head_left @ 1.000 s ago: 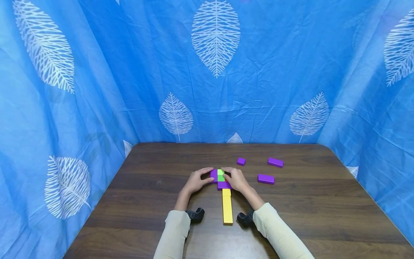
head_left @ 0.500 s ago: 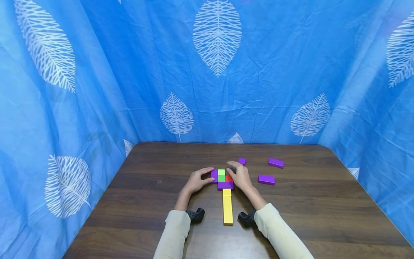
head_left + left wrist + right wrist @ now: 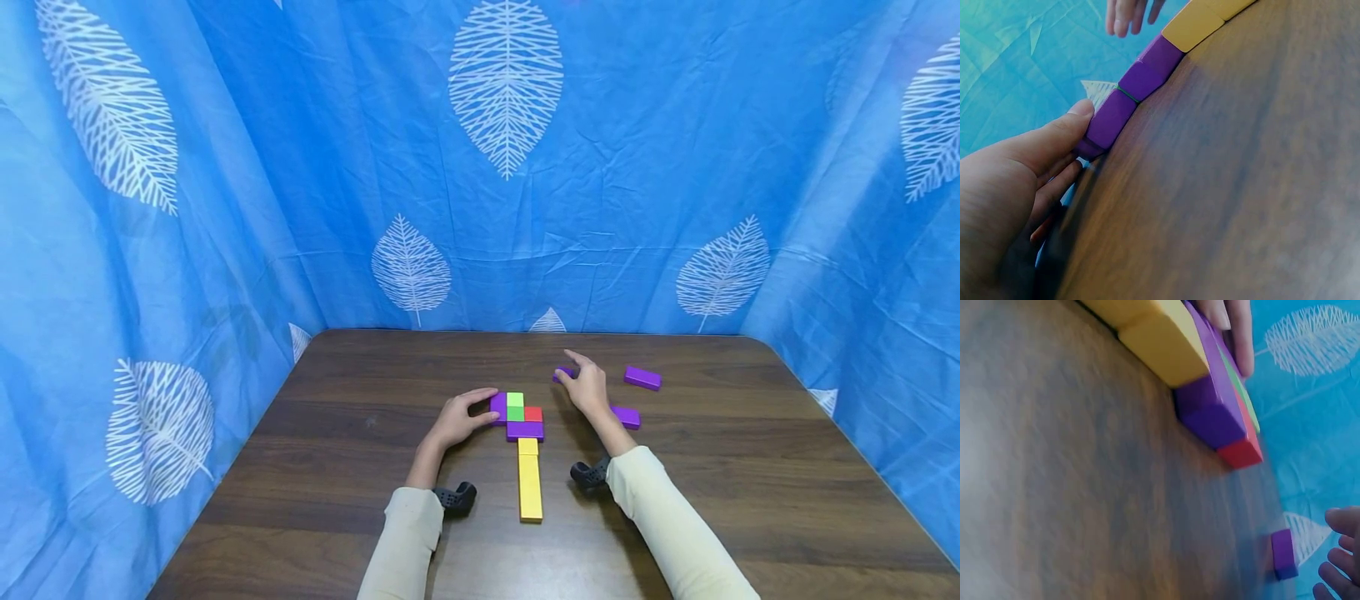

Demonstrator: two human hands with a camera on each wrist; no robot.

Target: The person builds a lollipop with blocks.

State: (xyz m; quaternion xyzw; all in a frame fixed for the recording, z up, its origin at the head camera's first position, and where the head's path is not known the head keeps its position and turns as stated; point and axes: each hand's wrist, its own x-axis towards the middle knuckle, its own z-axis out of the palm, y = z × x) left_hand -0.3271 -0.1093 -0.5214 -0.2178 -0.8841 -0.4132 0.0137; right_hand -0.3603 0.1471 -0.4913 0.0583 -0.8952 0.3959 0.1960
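Note:
My left hand pinches an upright-lying purple block between thumb and fingers, at the left of a flat arrangement. Against that block lie a light green block and a green block, with a red block to the right. Below them sits a crosswise purple block, then a short yellow block and a long yellow block. Over a small purple block hovers my right hand, thumb and fingers spread; the right wrist view shows a gap between them.
Two more purple blocks lie on the right: one farther back, and a nearer one partly behind my right wrist. The brown wooden table ends at a blue leaf-patterned curtain.
My right hand has left the red and green blocks and moved right and back to the small purple block. The red block is now uncovered. My left hand stays on its purple block.

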